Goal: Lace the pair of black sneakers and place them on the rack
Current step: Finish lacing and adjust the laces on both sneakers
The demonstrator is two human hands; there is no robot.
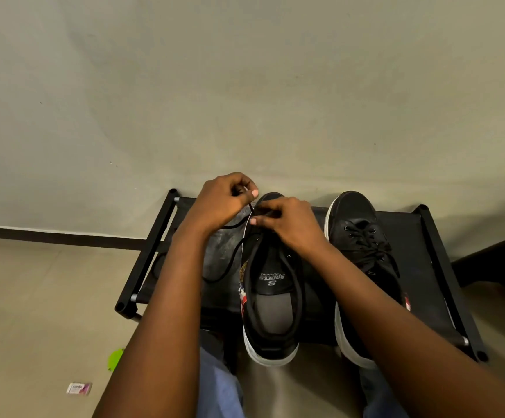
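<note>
Nearest to me I see my own blue trouser legs (219, 387) at the bottom edge, and on the tiled floor (34, 297) to the left lie a small pink-and-white packet (79, 388) and a bit of bright green plastic (115, 358).

Just beyond my knees stands the low black rack (444, 267), its fabric shelf stretched between dark tubes. Both sneakers sit on it, toes pointing away from me. The left sneaker (271, 297) has its heel hanging over the near edge of the shelf; its tongue is laid open, so I can read the printed insole, and only a few eyelets carry lace. The right sneaker (363, 251) stands just beside it, apart by a narrow gap, and its eyelets are laced with the ends lying loosely over the tongue.

My right hand (287, 227) rests over the front of the left sneaker with fingers curled, pinching at the eyelets near the toe; I cannot tell exactly what sits between the fingertips. My left hand (224, 203) is raised a little to the left, fingers closed around the black lace (224, 268), which runs down from it in a loose loop over the shelf.

Behind the rack rises a plain pale wall (245, 86) with a dark skirting strip (49, 236).
</note>
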